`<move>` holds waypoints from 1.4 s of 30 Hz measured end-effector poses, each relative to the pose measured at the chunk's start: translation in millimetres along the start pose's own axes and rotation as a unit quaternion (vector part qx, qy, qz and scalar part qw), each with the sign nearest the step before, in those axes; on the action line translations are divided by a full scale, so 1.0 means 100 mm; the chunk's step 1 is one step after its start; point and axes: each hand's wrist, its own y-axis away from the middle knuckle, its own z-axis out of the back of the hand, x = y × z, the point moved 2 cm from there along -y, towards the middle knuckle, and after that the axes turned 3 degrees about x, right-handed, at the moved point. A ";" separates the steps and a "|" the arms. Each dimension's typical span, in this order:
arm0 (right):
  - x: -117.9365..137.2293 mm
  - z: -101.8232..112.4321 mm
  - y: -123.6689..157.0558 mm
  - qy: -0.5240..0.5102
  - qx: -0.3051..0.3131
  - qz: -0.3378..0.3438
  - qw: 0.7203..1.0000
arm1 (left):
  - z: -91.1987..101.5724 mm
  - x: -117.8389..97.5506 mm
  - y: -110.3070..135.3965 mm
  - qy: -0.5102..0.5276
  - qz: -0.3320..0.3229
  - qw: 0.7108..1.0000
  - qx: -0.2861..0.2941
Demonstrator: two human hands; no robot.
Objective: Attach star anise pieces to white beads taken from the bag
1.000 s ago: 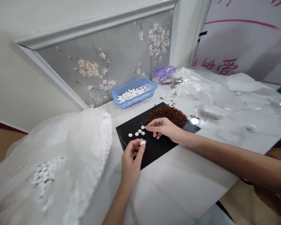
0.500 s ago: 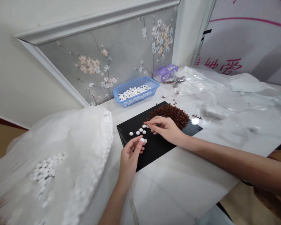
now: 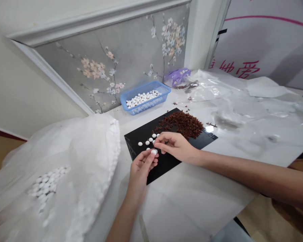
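1. Board (image 3: 166, 165), black and flat, lies on the white worktop (image 3: 181, 205), and every place below is told from it.
2. Left hand (image 3: 142, 166): over the board's left edge, with thumb and forefinger pinched around a white bead (image 3: 154, 152), the remaining fingers curled beneath. The bead is held above the board's left half.
3. Right hand (image 3: 176, 146): above the middle of the board, the forearm crossing its near edge. Fingers are bent, and the tips of thumb and forefinger come close together just beside the held bead; whether anything sits between them, I cannot tell.
4. Loose beads (image 3: 147, 143), white and rounded, are scattered on the board's left part, near both hands; some are partly hidden by the fingers.
5. Brown pile (image 3: 188, 122), many small, spiky pieces, covers the board's far right part, with a few strays just past its far edge.
6. Blue basket (image 3: 163, 97), beyond the board's far edge, contains many white pieces (image 3: 141, 99).
7. Purple packet (image 3: 178, 76) lies farther beyond the board, near crumpled clear plastic (image 3: 214, 82) that spreads to the board's right.
8. White sack (image 3: 91, 148), left of the board, shows more white pieces within.
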 end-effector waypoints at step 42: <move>-0.02 -0.07 0.10 0.171 0.054 0.215 0.960 | 0.03 0.02 -0.04 0.023 -0.032 0.999 -0.001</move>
